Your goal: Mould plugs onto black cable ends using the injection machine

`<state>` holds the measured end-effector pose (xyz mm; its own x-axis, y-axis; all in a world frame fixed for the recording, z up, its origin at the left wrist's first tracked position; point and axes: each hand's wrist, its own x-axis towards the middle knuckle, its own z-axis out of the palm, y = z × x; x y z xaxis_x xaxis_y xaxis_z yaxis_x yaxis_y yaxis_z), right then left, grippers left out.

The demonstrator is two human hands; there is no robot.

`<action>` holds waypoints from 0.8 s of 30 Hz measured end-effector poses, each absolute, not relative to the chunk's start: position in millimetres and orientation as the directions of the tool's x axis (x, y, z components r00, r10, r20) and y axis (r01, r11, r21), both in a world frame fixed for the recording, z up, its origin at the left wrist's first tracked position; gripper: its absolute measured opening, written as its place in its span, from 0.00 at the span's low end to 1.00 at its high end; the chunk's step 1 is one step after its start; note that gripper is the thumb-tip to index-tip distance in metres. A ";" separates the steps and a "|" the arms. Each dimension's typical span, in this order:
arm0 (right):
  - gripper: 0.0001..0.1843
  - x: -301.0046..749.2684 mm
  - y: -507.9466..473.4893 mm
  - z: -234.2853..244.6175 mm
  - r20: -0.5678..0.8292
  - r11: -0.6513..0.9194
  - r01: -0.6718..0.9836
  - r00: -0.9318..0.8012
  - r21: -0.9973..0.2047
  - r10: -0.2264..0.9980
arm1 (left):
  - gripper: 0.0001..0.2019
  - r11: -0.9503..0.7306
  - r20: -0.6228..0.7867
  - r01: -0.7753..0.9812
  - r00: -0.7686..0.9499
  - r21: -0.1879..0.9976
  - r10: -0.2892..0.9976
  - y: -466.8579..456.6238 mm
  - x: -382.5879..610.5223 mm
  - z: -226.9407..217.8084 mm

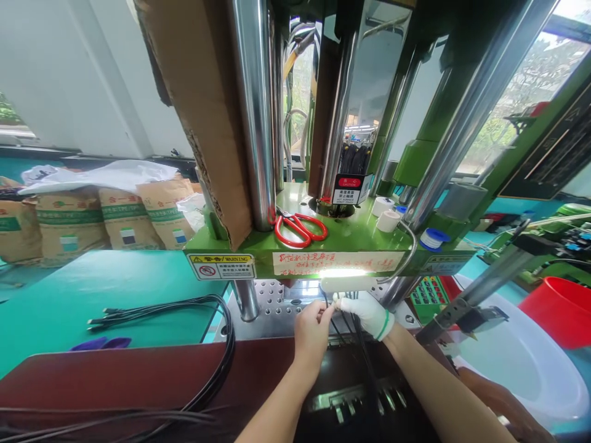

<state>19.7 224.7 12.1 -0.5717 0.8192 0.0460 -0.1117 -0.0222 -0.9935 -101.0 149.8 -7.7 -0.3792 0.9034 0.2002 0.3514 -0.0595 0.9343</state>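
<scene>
Both my hands reach under the green press (323, 246) toward its perforated metal plate (277, 301). My bare left hand (311, 332) pinches a thin black cable (329, 307) between its fingertips. My right hand (367, 314), in a white glove, is closed on black cables (364, 363) that run down toward me. A lit white lamp (344, 280) shines just above both hands. Below them lies a dark mould (351, 400) with metal slots.
A bundle of black cables (161, 307) loops over the green table (69, 295) at left. Red scissors (300, 227) and tape rolls (385, 215) sit on the press ledge. A white basin (521, 363) and red bucket (561, 307) stand at right; sacks (69, 221) lie at far left.
</scene>
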 end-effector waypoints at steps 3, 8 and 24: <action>0.12 20.0 226.3 5.1 0.053 0.004 -0.085 -0.588 -0.996 0.807 | 0.14 -0.057 0.209 0.391 -0.356 0.918 0.911 151.0 -100.8 -11.4; 0.11 20.2 229.8 -5.3 0.076 0.064 -0.042 -0.602 -0.997 0.795 | 0.13 -0.022 0.125 0.315 -0.309 0.949 0.943 153.1 -100.5 -13.5; 0.15 10.8 218.7 -4.3 -0.050 -0.193 -0.122 -0.711 -0.974 0.702 | 0.16 0.096 -0.150 -0.331 -0.142 0.939 0.978 162.9 -91.8 -19.8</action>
<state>10.8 218.7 -4.3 -0.7108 0.7016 -0.0501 -0.1219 -0.1931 -0.9736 -91.8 162.9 -19.8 -0.1422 0.9784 -0.1503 -0.3313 0.0961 0.9386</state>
